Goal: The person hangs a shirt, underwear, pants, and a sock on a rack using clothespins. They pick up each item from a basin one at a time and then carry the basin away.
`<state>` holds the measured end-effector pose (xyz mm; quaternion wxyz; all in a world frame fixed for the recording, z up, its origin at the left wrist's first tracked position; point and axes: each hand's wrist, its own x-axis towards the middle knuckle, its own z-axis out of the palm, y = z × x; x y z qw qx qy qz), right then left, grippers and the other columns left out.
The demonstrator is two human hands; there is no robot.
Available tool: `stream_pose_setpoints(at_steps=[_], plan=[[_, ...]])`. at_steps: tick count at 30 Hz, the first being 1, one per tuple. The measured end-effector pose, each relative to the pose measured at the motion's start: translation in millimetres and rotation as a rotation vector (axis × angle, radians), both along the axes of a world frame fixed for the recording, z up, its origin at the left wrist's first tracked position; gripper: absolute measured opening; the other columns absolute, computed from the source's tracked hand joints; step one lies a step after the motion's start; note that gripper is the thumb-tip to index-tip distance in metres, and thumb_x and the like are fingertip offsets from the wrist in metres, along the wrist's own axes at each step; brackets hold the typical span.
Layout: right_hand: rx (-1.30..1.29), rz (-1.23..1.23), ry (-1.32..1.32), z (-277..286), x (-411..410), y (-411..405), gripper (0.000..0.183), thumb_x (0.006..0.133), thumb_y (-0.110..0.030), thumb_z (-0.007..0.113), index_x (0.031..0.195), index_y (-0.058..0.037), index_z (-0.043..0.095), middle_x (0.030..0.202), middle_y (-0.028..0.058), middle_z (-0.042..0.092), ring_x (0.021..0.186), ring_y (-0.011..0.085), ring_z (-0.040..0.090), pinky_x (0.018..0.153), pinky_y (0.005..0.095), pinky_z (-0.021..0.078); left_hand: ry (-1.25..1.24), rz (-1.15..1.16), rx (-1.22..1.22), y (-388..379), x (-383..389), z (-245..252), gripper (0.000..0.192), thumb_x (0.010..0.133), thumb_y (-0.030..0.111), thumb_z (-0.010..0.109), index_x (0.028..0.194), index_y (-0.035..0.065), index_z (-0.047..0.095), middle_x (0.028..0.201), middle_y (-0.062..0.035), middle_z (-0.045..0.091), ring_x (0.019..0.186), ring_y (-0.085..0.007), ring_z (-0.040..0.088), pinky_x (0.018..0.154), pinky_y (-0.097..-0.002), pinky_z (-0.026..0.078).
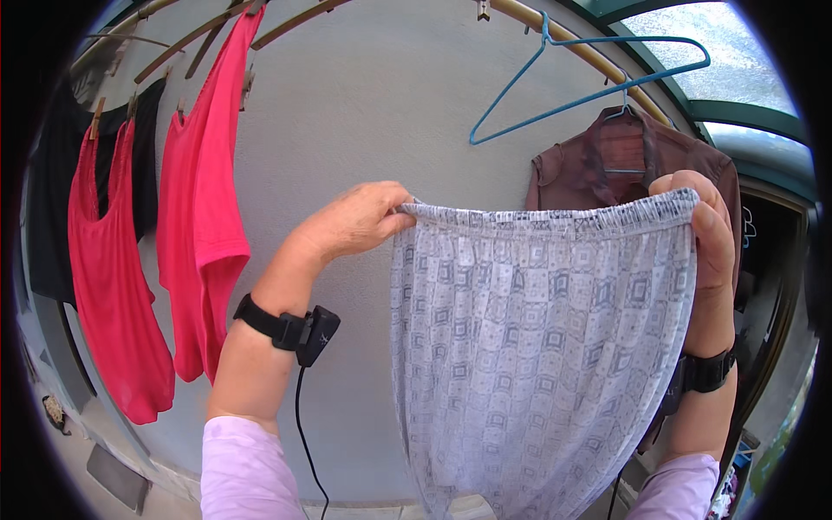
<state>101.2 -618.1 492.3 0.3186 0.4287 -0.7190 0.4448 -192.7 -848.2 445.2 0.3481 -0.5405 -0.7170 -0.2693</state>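
A white garment with a grey square pattern (546, 325) hangs stretched between my two hands by its gathered elastic waistband. My left hand (367, 218) pinches the left end of the band, and my right hand (702, 224) grips the right end. The lower part of the cloth falls towards the bottom of the view. Above it, an empty blue clothes hanger (585, 97) hangs from a yellowish pole (520, 13). Behind my right hand, a brown collared shirt (552, 175) hangs on another hanger, partly hidden by the patterned cloth.
Two pink garments (117, 273) (208, 214) and a black garment (49, 214) hang by clothes pegs at the left. A grey wall (351, 117) stands behind. At the right are a dark doorway (773, 260) and green roof framing (747, 117). Black cables run from my forearm straps.
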Motion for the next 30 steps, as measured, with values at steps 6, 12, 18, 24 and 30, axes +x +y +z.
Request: stream_pose_setpoints(at_steps=[6, 12, 18, 24, 30], plan=[[0.391, -1.028, 0.233, 49, -35, 32, 0.033, 0.078, -0.034, 0.075, 0.087, -0.0031, 0.065, 0.067, -0.0004, 0.056, 0.06, 0.0072, 0.051, 0.056, 0.0207, 0.0396, 0.191, -0.063, 0.074, 31, -32, 58, 0.016, 0.086, 0.013, 0.06, 0.097, 0.0018, 0.064, 0.094, -0.0121, 0.064, 0.089, -0.0258, 0.06, 0.078, -0.0356, 0.047], [-0.008, -0.958, 0.497, 77, -94, 30, 0.045, 0.086, -0.039, 0.066, 0.113, -0.0036, 0.061, 0.076, 0.0025, 0.065, 0.073, 0.0104, 0.056, 0.074, 0.0272, 0.0422, 0.19, -0.058, -0.043, 59, -45, 83, 0.016, 0.085, 0.012, 0.059, 0.096, 0.0021, 0.065, 0.098, -0.0132, 0.065, 0.095, -0.0284, 0.06, 0.082, -0.0373, 0.047], [-0.2, -0.834, 0.354, 99, -92, 25, 0.035, 0.094, -0.039, 0.055, 0.102, -0.0053, 0.064, 0.077, 0.0033, 0.067, 0.07, 0.0072, 0.055, 0.067, 0.0228, 0.0424, 0.012, 0.022, -0.117, 70, -62, 82, 0.025, 0.085, 0.012, 0.06, 0.107, 0.0025, 0.065, 0.105, -0.0157, 0.067, 0.099, -0.0279, 0.062, 0.086, -0.0363, 0.046], [-0.219, -0.77, 0.297, 110, -70, 31, 0.037, 0.094, -0.041, 0.055, 0.1, -0.0059, 0.064, 0.076, 0.0026, 0.065, 0.062, 0.0057, 0.056, 0.052, 0.0197, 0.0477, -0.053, -0.207, -0.031, 74, -81, 87, 0.028, 0.087, 0.014, 0.058, 0.111, 0.0011, 0.063, 0.106, -0.0147, 0.067, 0.101, -0.0236, 0.061, 0.089, -0.0343, 0.045], [-0.11, -0.878, 0.213, 104, -62, 38, 0.042, 0.092, -0.046, 0.055, 0.104, -0.0064, 0.065, 0.081, 0.0028, 0.068, 0.066, 0.006, 0.058, 0.056, 0.0195, 0.0478, -0.143, -0.202, 0.059, 96, -85, 97, 0.022, 0.087, 0.013, 0.057, 0.103, -0.0005, 0.063, 0.09, -0.0085, 0.066, 0.082, -0.0161, 0.059, 0.075, -0.0295, 0.047]])
